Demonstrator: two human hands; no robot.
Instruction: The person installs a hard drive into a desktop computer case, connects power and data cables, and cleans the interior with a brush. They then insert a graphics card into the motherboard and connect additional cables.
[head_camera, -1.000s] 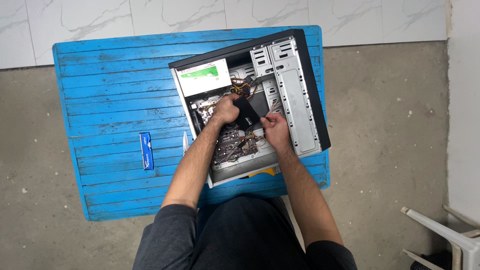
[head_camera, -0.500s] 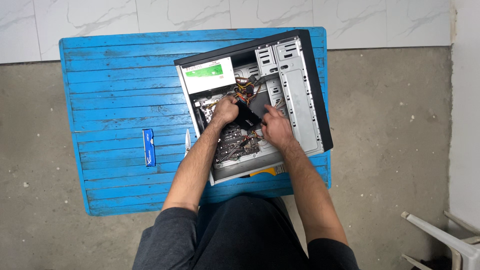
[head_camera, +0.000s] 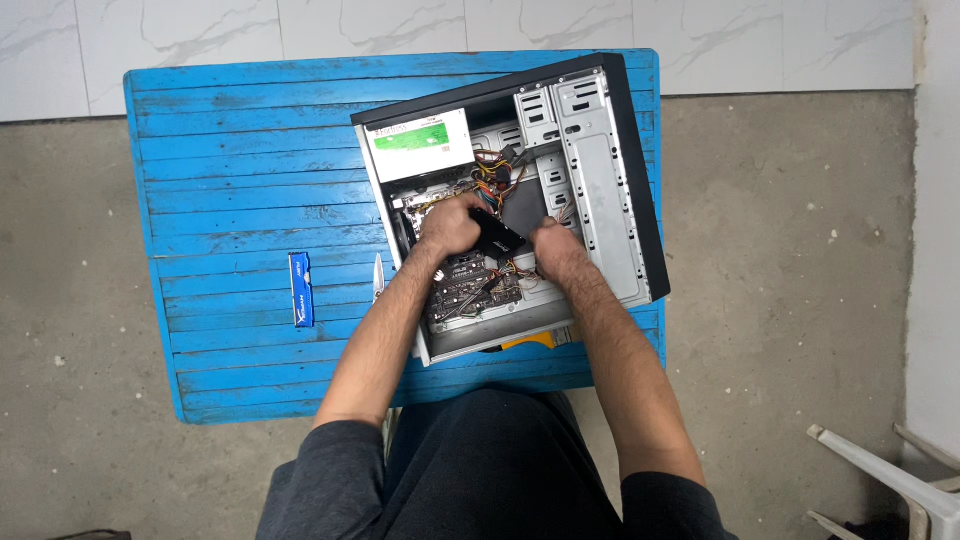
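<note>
Open desktop computer case (head_camera: 600, 180) lying on its side on a blue slatted wooden counter (head_camera: 240, 150), side panel off, interior facing up. Inside, at the top left corner, a power supply (head_camera: 420, 145) with a white and green label; just below and to its right, a bundle of coloured cables (head_camera: 495, 180); along the right side, bare metal drive bays (head_camera: 565, 120) and a flat grey panel; lower down, a motherboard (head_camera: 470, 290) with dark slots. Across the middle of the case, a flat black rectangular drive (head_camera: 500, 237), tilted, held above the motherboard between both hands. Left hand (head_camera: 450, 225) clamped on the drive's left end, fingers curled closed over its edge. Right hand (head_camera: 555, 250) at the drive's right end, fingers folded around it, knuckles up. Both forearms reaching in over the case's near edge, which hangs close to the counter's front edge; far right corner of the case just past the counter's right edge. Plenty of bare blue planks left of the case, with only a blue memory stick (head_camera: 301, 289) lying well apart from it and a small metal tool (head_camera: 377, 278) just beside the case wall. Something yellow (head_camera: 525, 341) peeking from under the case's near edge. Around the counter, grey concrete floor (head_camera: 800, 250); beyond it, a white marbled tile wall (head_camera: 400, 25); at the lower right corner, part of a white plastic chair (head_camera: 880, 475).
</note>
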